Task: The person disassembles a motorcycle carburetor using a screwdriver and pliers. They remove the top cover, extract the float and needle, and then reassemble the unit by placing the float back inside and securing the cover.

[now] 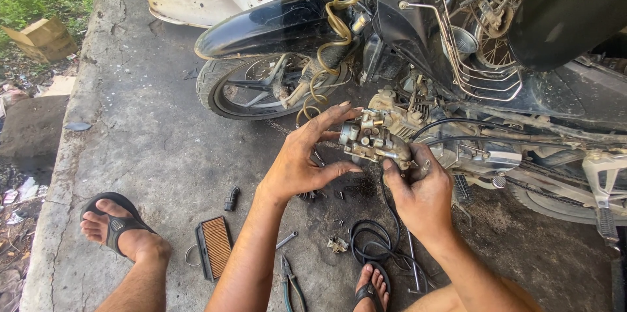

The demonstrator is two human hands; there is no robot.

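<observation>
The carburetor [374,141] is already off the motorbike [457,57] and is gripped from below by the right hand [421,191]. The left hand [307,155] fingers are spread against its side. Pliers [290,282] and a filter [214,247] are left on the floor below the fingers.

A grimy metal carburetor [373,141] is held at frame centre, gripped from below by the right hand [421,191] and touched by the spread fingers of the left hand [307,155]. A stripped black motorbike [418,38] is seen behind. An air filter [214,247], pliers [290,282] and a black cable coil [372,240] are laid on the concrete floor [144,136] at lower centre.
</observation>
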